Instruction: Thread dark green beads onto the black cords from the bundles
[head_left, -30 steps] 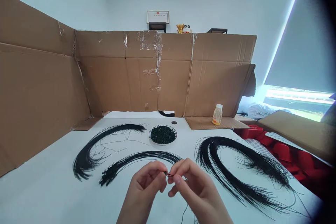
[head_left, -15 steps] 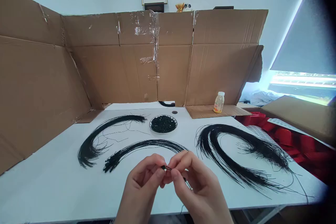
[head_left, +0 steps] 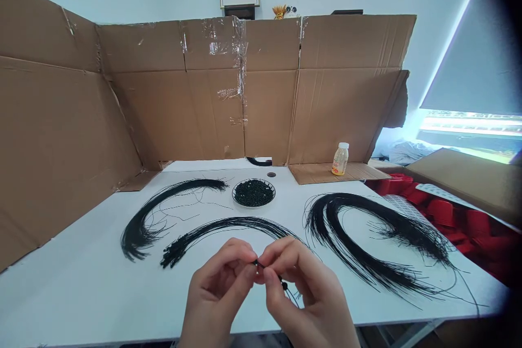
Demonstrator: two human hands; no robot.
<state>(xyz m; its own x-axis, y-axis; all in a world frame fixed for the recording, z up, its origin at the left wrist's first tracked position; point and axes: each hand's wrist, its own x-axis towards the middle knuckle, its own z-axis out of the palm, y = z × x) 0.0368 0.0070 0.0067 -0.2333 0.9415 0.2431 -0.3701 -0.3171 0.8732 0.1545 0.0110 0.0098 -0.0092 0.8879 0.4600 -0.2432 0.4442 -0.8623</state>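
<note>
My left hand (head_left: 218, 293) and my right hand (head_left: 305, 293) meet at the near edge of the white table (head_left: 81, 283). Both pinch one thin black cord (head_left: 269, 273) between thumb and forefinger. A small black bead (head_left: 284, 286) sits on the cord just below my right thumb. Beyond the hands lies a curved bundle of black cords with beaded ends (head_left: 220, 231). A shallow dish of small black beads (head_left: 253, 193) stands behind it. Another bundle of black cords (head_left: 163, 206) arcs at the left and a thick one (head_left: 367, 239) at the right.
Taped cardboard walls (head_left: 196, 103) enclose the table at the back and left. A small plastic bottle (head_left: 340, 159) stands on a cardboard flap at the back right. Red containers (head_left: 448, 217) and a cardboard box (head_left: 468, 179) lie to the right of the table.
The view tilted down after the first frame, so everything sits higher. My hands stayed together on the cord; the bead now shows lower on it, below my right thumb.
</note>
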